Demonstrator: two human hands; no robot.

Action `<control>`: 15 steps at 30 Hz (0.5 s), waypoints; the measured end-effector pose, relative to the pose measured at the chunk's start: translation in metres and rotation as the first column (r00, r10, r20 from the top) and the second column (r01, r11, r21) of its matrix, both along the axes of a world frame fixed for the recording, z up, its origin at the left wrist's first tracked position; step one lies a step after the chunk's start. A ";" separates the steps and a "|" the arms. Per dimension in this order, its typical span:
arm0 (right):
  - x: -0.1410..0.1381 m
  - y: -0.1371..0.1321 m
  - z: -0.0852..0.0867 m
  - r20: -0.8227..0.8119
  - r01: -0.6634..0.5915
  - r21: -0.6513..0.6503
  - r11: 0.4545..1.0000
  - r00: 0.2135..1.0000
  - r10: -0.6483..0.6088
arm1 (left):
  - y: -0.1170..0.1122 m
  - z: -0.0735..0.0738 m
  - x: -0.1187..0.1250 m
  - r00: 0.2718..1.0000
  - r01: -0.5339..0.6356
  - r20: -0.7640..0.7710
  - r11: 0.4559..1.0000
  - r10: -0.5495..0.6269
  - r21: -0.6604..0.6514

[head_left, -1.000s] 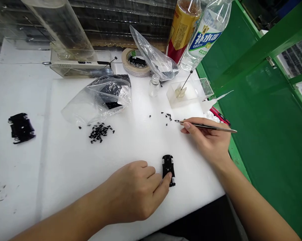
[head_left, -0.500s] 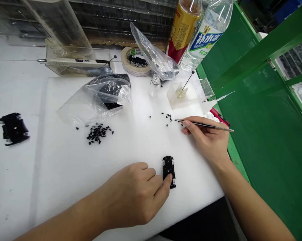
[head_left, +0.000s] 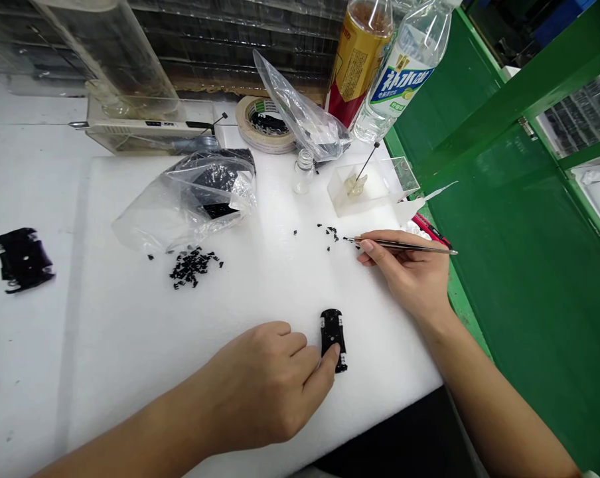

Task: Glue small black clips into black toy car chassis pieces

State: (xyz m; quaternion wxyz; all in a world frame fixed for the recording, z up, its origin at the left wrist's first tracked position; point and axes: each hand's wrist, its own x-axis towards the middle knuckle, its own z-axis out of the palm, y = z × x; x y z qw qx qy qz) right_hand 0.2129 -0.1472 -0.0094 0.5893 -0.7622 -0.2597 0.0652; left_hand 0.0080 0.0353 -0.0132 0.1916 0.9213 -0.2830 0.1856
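Tweezers are pinched by the fingers of the right hand, tips beside small black parts. Wearer-side of the tips, a miniature car chassis, long axis fore-and-aft, is pressed by the left hand's forefinger, other fingers curled.

There are two hands, one pair of tweezers, two larger black pieces, two drink bottles, two clear plastic bags, one glass vial, one roll of tape, and tiny black bits too heaped to count exactly.
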 end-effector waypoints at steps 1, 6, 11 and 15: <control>0.000 0.000 -0.001 0.001 -0.001 0.001 1.000 1.000 0.001 | 0.000 0.000 0.000 1.000 0.002 -0.001 1.000 -0.002 0.001; 0.002 0.002 -0.006 0.036 -0.008 -0.004 1.000 0.999 0.009 | -0.001 0.000 0.000 1.000 0.004 0.008 1.000 -0.004 0.007; -0.005 -0.006 0.006 0.157 0.003 -0.027 1.000 0.988 0.002 | -0.001 0.004 0.002 1.000 0.014 -0.006 1.000 -0.014 0.005; -0.042 -0.025 0.025 0.253 -0.001 -0.135 0.991 0.967 0.035 | -0.002 0.007 0.001 0.999 0.023 -0.030 1.000 -0.023 -0.001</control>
